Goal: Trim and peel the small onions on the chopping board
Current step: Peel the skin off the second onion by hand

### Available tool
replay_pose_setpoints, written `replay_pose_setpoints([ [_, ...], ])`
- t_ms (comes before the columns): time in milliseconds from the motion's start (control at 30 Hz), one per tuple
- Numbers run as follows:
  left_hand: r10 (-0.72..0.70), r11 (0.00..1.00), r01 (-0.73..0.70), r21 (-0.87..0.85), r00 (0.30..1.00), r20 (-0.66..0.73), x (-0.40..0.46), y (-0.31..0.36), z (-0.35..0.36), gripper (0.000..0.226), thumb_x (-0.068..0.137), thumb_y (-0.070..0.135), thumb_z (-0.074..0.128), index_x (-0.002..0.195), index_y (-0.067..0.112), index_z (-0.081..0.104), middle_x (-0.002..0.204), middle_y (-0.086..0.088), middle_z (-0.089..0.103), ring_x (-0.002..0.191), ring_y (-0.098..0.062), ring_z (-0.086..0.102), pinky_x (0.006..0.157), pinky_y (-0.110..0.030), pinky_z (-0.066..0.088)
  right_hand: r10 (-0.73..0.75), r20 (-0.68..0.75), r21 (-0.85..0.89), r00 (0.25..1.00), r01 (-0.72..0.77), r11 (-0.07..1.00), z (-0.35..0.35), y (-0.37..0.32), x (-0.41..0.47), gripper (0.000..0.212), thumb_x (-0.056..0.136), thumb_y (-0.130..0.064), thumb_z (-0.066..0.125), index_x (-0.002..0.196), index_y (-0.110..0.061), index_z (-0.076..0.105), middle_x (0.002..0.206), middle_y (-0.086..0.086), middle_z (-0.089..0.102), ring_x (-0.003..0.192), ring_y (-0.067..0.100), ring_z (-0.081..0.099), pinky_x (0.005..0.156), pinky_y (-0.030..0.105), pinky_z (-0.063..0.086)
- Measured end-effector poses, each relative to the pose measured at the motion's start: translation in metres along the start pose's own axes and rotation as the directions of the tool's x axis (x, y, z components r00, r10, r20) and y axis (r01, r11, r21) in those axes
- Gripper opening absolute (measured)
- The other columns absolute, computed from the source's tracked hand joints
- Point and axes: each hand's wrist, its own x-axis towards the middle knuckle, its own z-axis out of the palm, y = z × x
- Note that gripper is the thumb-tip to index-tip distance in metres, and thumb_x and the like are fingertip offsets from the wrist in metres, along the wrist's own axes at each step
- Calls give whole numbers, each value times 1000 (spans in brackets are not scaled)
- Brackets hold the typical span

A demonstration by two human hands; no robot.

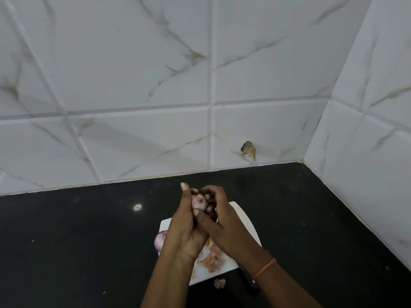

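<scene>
My left hand (pixel 184 227) holds a small pinkish onion (pixel 198 203) up above the white chopping board (pixel 243 221). My right hand (pixel 224 221) meets it from the right, its fingertips pinching at the onion's top where a bit of dry skin shows. A second small purple onion (pixel 160 240) lies at the board's left edge, partly hidden by my left wrist. Loose peels (pixel 212 256) lie on the board under my hands.
A knife with a dark handle (pixel 250 280) lies on the black counter (pixel 77 241) under my right forearm. One scrap of peel (pixel 219 283) sits just off the board's near edge. White marble-look tiles form the wall corner; one tile has a chipped hole (pixel 248 150).
</scene>
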Motion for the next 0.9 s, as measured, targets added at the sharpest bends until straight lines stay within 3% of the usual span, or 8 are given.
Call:
replay_pose_setpoints([
  [100, 21, 1000, -21, -23, 1000, -15, -4, -3, 1, 42, 96, 52, 50, 85, 15, 63, 80, -9, 63, 76, -20, 62, 84, -34, 53, 16, 6, 42, 1000, -16, 999, 4, -2, 2, 27, 95, -36, 57, 118, -34, 43, 113, -5, 60, 104, 7, 62, 86, 19, 52],
  [167, 59, 998, -59, 2, 998, -23, -7, -7, 2, 37, 101, 44, 50, 88, 13, 64, 82, -9, 64, 81, -20, 63, 91, -35, 50, 1, -42, 75, 999, 3, 997, 7, -4, 4, 17, 97, -34, 55, 110, -29, 45, 106, -3, 62, 98, 9, 64, 81, 18, 52],
  [300, 131, 990, -127, 67, 990, -47, -7, -11, 2, 31, 102, 35, 52, 91, 11, 66, 77, -7, 68, 81, -18, 65, 86, -33, 52, -3, -127, 114, 992, 18, 993, 17, -4, 5, 8, 99, -29, 53, 103, -27, 46, 100, 0, 61, 94, 11, 63, 79, 22, 53],
  [500, 141, 978, -137, 156, 990, -15, -6, -13, -4, 33, 103, 35, 48, 93, 9, 67, 83, -11, 67, 87, -21, 65, 88, -34, 51, 52, -209, 157, 977, -19, 987, 30, 0, 7, 6, 98, -36, 52, 98, -32, 47, 97, 0, 64, 94, 14, 66, 82, 34, 57],
  [633, 170, 966, -164, 203, 985, -16, -6, -15, -8, 33, 103, 36, 48, 102, 9, 68, 89, -12, 70, 87, -21, 70, 81, -33, 55, 113, -227, 195, 967, -68, 978, 33, -2, 8, 5, 98, -33, 52, 96, -32, 48, 93, 0, 65, 91, 13, 67, 79, 30, 58],
  [733, 141, 968, -138, 208, 990, 0, -7, -18, -8, 36, 103, 37, 47, 101, 9, 69, 89, -11, 73, 86, -18, 72, 76, -32, 53, 227, -267, 272, 937, -153, 950, 31, -5, 11, 7, 100, -27, 49, 96, -22, 51, 90, 2, 66, 86, 12, 67, 74, 25, 57],
  [833, 83, 989, -84, 118, 996, 17, -6, -23, -9, 43, 103, 38, 45, 119, 4, 66, 116, -20, 71, 112, -24, 68, 96, -36, 51, 348, -241, 325, 906, -262, 909, 21, -5, 19, 14, 102, -25, 46, 92, -17, 52, 92, 7, 64, 87, 18, 65, 74, 28, 55],
  [900, 61, 998, -62, 16, 995, 82, -4, -23, -11, 41, 100, 32, 46, 122, 2, 63, 121, -21, 67, 120, -28, 62, 110, -39, 43, 404, -161, 358, 901, -328, 874, 14, -3, 24, 18, 102, -27, 45, 87, -21, 53, 90, 6, 62, 87, 17, 63, 76, 28, 52],
])
